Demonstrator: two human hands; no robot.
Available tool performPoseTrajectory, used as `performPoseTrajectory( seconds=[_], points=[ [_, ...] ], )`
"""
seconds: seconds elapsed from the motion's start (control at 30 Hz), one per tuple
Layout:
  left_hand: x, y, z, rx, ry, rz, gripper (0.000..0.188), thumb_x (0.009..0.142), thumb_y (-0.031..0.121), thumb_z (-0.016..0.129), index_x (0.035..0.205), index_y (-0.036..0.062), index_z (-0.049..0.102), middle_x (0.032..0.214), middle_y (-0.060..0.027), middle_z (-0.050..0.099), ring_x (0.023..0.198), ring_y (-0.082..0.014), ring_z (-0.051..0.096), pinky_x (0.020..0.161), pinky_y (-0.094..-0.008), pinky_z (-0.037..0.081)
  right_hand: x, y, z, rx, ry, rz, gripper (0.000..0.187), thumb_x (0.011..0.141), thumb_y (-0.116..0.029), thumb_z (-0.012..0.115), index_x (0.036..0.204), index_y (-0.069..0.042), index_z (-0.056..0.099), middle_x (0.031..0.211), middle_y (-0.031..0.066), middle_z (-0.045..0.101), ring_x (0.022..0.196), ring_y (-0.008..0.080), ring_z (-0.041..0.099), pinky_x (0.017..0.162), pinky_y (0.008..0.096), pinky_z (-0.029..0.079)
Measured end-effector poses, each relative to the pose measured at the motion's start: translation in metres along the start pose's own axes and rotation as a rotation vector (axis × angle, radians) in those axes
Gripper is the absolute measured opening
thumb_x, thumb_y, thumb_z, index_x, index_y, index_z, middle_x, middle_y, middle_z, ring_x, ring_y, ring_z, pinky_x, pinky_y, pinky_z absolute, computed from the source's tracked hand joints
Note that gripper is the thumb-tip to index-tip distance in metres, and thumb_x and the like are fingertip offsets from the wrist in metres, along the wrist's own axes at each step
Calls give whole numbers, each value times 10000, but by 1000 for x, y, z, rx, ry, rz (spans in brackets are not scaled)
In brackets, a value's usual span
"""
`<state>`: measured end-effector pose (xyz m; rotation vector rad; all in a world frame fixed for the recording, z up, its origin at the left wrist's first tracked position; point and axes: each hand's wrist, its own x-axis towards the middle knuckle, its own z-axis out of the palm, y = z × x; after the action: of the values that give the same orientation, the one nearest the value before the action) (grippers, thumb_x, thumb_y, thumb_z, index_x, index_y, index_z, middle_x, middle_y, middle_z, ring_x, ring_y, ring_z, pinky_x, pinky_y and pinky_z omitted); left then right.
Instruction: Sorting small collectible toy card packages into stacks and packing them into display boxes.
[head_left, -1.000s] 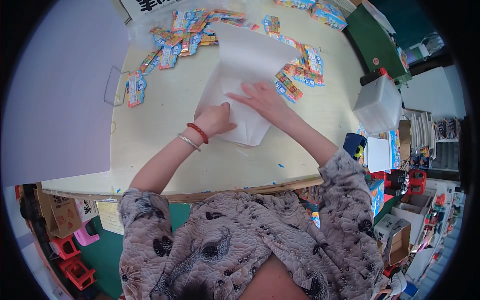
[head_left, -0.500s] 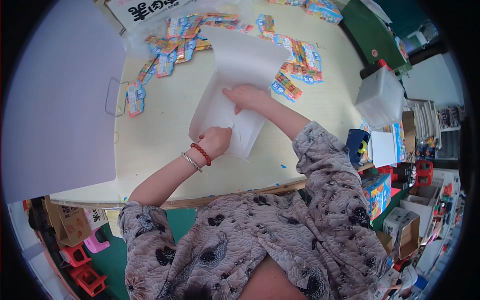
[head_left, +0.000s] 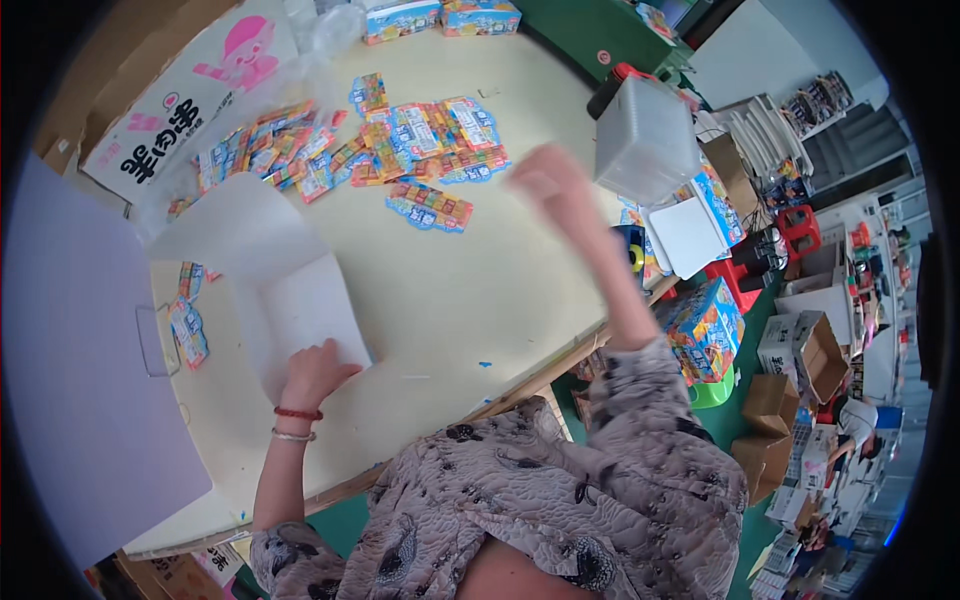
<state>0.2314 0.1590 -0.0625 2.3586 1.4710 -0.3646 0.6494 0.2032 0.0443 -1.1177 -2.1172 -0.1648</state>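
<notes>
An unprinted white cardboard box (head_left: 301,300) lies on the table at the left, its interior facing up and its large lid flap (head_left: 235,232) raised at the far side. My left hand (head_left: 318,374) grips the near wall of the box, fingers over the edge and thumb pointing right. My right hand (head_left: 550,186) is away from the box, in the air over the right part of the table, and smeared by motion. Its fingers cannot be made out. Colourful flat snack packets (head_left: 415,140) lie in a loose heap beyond the box, several more (head_left: 187,332) to its left.
A translucent plastic bin (head_left: 650,135) stands at the table's right edge, near a white lid-like panel (head_left: 685,237). A pale purple board (head_left: 85,360) covers the left side. Behind the heap stand a large printed carton (head_left: 190,100) and small blue boxes (head_left: 480,17).
My right hand has left the box and swung right, above the table. The view has turned right, so the box appears farther left. My left hand remains at the box's near edge.
</notes>
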Motion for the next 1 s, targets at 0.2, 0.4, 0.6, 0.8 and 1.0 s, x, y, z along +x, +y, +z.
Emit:
performPoseTrajectory(
  seconds=[0.2,0.4,0.6,0.8,1.0],
  points=[
    [-7,-17,-20,-152,-110,8,461,790,457,683,894,22,572,769,-184,651,759,-361,644,667,-460,488,-70,160,-155,-470,-59,376,204,769,-113,731,920,-53,607,896,70,577,868,190,560,744,304,444],
    [-21,-8,-61,-433,136,-92,278,859,205,670,1000,-11,567,852,-182,648,815,-321,637,704,-393,495,-77,212,-184,48,-420,738,76,795,-98,712,821,-44,665,745,-37,615,715,59,518,670,240,406],
    [-36,11,-89,-562,402,-66,190,881,92,634,1033,-2,569,937,-154,654,891,-289,643,737,-356,492,-61,234,-203,156,-609,1046,98,826,-122,695,895,-54,710,755,-41,631,691,45,518,645,225,423],
    [-38,32,-106,-575,449,-106,135,884,54,616,1013,19,600,976,-119,665,918,-278,639,811,-372,497,-69,220,-197,182,-498,955,94,813,-96,711,894,-46,707,785,-26,640,725,46,527,694,222,430],
    [-30,50,-110,-530,550,93,160,869,19,617,1028,44,627,1044,-90,676,1075,-325,610,949,-402,467,-71,224,-199,206,-490,981,106,818,-78,708,918,-46,721,808,-16,654,749,50,538,714,224,436]
  ],
)
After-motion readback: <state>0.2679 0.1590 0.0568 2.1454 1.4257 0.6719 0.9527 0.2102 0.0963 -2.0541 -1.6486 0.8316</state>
